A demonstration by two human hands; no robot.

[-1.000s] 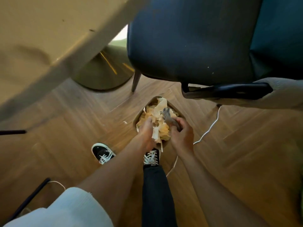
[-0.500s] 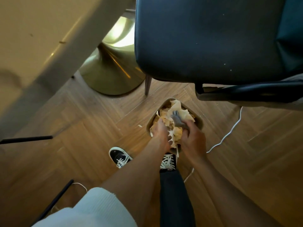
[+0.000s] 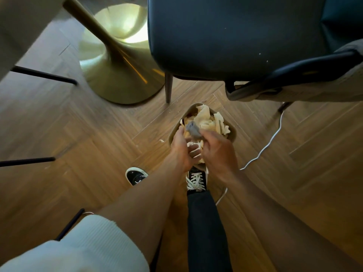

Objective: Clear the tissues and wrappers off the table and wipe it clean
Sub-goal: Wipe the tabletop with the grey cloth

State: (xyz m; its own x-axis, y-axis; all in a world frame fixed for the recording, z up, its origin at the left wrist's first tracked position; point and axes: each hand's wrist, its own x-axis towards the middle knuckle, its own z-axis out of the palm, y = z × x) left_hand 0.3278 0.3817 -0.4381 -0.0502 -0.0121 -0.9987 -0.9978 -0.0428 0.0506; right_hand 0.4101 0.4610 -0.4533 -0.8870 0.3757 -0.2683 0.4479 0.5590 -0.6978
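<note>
A small beige waste bin (image 3: 174,128) stands on the wooden floor, heaped with crumpled white tissues (image 3: 208,120). Both my hands are over its near rim. My right hand (image 3: 218,152) grips a grey cloth (image 3: 193,129) whose end sticks up above the tissues. My left hand (image 3: 181,150) is beside it with fingers reaching down among the tissues at the bin's left side; whether it holds any is hidden. A small white scrap (image 3: 161,140) lies on the floor left of the bin.
A dark upholstered chair (image 3: 225,36) stands just behind the bin. The table's gold pedestal base (image 3: 117,61) is at the back left, the table edge (image 3: 23,22) top left. A white cable (image 3: 263,150) trails right of the bin. My black sneakers (image 3: 196,179) are below my hands.
The view has tilted away from the tabletop, showing more of the pedestal. My hands have stayed over the bin, the right one still gripping the grey cloth.
</note>
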